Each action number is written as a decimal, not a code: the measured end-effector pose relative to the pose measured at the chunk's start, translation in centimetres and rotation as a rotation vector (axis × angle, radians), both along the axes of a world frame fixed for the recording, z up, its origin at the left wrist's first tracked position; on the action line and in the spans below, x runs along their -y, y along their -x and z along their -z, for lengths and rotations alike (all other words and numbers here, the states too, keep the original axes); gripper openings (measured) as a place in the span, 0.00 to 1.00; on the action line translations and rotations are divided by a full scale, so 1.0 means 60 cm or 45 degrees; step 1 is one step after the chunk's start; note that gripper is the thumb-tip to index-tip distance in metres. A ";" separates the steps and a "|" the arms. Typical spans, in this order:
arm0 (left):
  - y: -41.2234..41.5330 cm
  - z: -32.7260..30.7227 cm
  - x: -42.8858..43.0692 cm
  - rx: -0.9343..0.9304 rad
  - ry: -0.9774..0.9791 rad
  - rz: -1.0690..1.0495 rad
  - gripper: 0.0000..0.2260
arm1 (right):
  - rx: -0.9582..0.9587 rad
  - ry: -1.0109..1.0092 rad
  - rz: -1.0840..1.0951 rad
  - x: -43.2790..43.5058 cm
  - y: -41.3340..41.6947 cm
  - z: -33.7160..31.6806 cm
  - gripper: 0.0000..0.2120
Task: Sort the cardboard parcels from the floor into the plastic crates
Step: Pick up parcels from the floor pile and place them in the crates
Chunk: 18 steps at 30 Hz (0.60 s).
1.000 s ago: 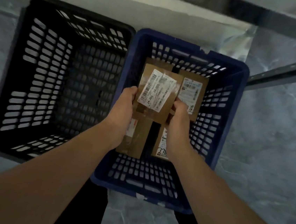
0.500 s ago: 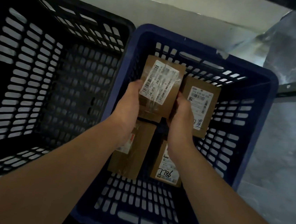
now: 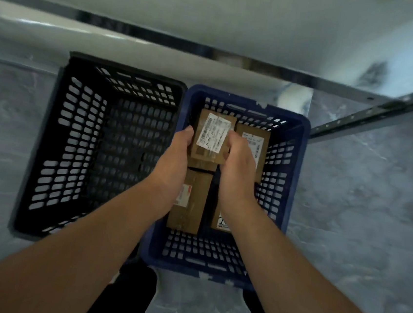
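A small cardboard parcel with a white label (image 3: 212, 138) is inside the blue crate (image 3: 300, 151), at its far left. My left hand (image 3: 174, 163) grips its left side and my right hand (image 3: 237, 167) grips its right side. Three other cardboard parcels lie on the crate's floor: one at the far right (image 3: 255, 138), one at the near left (image 3: 191, 203), one at the near right (image 3: 219, 221), mostly hidden by my right wrist. The black crate (image 3: 58, 125) stands touching the blue one on its left, with nothing visible inside.
Both crates stand on a grey marbled floor (image 3: 359, 223) against a pale wall base. A slotted metal rail (image 3: 373, 115) runs diagonally at the right, behind the blue crate. My dark-clothed legs (image 3: 121, 298) show at the bottom edge.
The view has pulled back and the crates look smaller. Both hands still hold the labelled parcel, which now sits further toward the crate's far left side.
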<state>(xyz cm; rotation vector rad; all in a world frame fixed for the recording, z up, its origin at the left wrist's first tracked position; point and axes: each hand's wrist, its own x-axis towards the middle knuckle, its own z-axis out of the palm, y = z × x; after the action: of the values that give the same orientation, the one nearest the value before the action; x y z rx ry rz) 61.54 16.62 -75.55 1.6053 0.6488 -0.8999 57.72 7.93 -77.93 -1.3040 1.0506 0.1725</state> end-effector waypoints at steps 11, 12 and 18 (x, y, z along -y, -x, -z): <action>0.029 -0.408 -0.060 0.212 0.196 0.095 0.14 | 0.219 0.031 0.069 -0.061 0.020 -0.384 0.13; 0.037 -0.451 -0.066 0.240 0.198 0.070 0.15 | 0.248 0.034 0.048 -0.065 0.026 -0.424 0.13; 0.108 -0.664 -0.093 0.479 0.230 -0.132 0.18 | 0.505 0.125 -0.191 -0.071 0.075 -0.684 0.29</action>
<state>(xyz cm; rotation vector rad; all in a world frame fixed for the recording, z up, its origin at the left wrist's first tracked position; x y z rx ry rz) 55.08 22.19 -35.73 1.5100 0.3704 -0.5429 53.24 12.19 -36.87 -1.4348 0.6310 -0.0267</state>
